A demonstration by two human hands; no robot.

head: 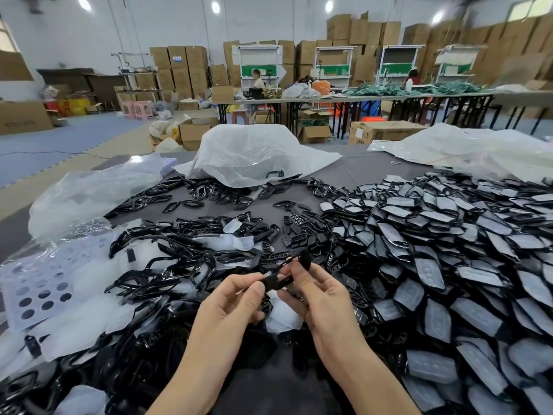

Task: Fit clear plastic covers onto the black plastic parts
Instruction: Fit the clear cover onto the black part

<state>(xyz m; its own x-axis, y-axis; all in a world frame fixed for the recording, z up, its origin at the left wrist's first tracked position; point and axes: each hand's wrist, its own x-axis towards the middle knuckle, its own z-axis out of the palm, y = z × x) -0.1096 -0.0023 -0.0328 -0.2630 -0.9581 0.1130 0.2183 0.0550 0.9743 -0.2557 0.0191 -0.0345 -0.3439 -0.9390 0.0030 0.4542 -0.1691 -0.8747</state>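
Both hands hold one black plastic part edge-on above the table's near middle. My left hand pinches its left end between thumb and fingers. My right hand grips its right end, fingers curled round it. A clear plastic cover lies just below the hands. Whether a cover sits on the held part cannot be told. Loose black frames are heaped to the left, with more clear covers among them. A big pile of covered black parts fills the right.
A lilac tray with round holes lies at the left. Crumpled clear bags sit at the back of the grey table. Small black button inserts lie in the middle. Cardboard boxes, other tables and people are far behind.
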